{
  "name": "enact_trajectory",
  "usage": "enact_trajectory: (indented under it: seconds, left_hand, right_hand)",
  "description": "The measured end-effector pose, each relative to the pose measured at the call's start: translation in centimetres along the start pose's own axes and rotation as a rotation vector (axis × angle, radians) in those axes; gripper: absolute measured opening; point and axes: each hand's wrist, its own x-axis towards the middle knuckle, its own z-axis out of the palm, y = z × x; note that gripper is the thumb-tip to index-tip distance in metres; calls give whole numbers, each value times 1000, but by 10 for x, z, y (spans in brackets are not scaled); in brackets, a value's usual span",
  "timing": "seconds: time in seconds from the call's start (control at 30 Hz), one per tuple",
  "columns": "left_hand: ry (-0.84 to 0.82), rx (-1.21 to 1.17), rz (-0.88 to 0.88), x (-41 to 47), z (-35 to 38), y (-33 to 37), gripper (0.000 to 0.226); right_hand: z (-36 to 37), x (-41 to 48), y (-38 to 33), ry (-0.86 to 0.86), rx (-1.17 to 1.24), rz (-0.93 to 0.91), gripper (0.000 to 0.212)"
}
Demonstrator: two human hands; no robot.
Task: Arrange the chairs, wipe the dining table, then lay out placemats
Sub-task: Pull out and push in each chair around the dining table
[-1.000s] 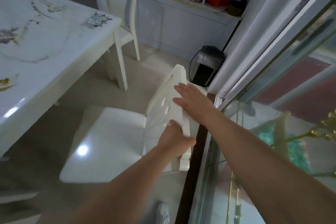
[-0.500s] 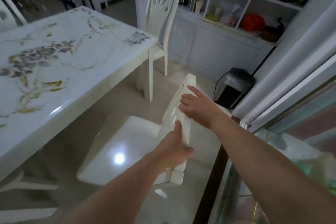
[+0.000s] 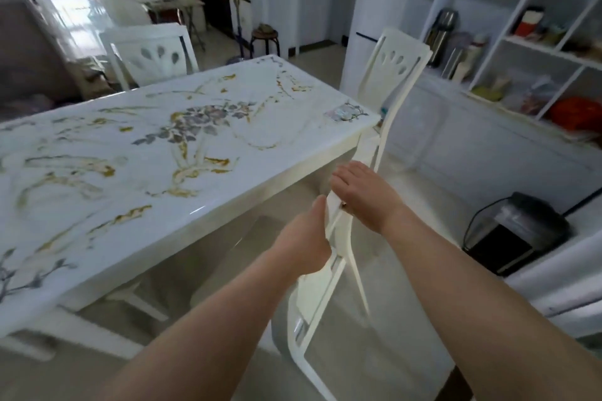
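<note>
A white dining chair (image 3: 301, 332) stands right in front of me at the near long edge of the marble-patterned dining table (image 3: 163, 156), and I see its backrest edge-on. My left hand (image 3: 306, 241) grips the backrest's top rail from the left. My right hand (image 3: 361, 195) lies over the same rail slightly farther away, fingers curled over its top. The seat is mostly hidden beneath the tabletop and my arms. A second white chair (image 3: 395, 75) stands at the table's right end, and a third (image 3: 150, 55) on its far side.
A black appliance (image 3: 518, 234) with a cord sits on the floor at the right, below a white shelf unit (image 3: 521, 42) full of jars and bags. A small round stool (image 3: 265, 37) and a standing fan are beyond the table.
The chair has slid in toward the table with both hands on its backrest, and its seat has gone under the tabletop. My view has lifted from the floor to the room.
</note>
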Motion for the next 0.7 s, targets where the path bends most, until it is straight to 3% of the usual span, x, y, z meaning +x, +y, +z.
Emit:
enact_trajectory:
  seconds: [0.3, 0.43, 0.57, 0.7]
  left_hand:
    - [218, 270, -257, 16, -44, -33, 62]
    - [261, 393, -453, 27, -51, -36, 47]
    - [315, 472, -558, 36, -45, -36, 38]
    - [382, 473, -565, 36, -43, -36, 57]
  right_hand:
    - [16, 72, 8, 10, 81, -179, 83]
    - [21, 98, 20, 15, 150, -277, 82]
    - [26, 121, 41, -77, 167, -377, 67]
    - [33, 125, 44, -13, 158, -428, 60]
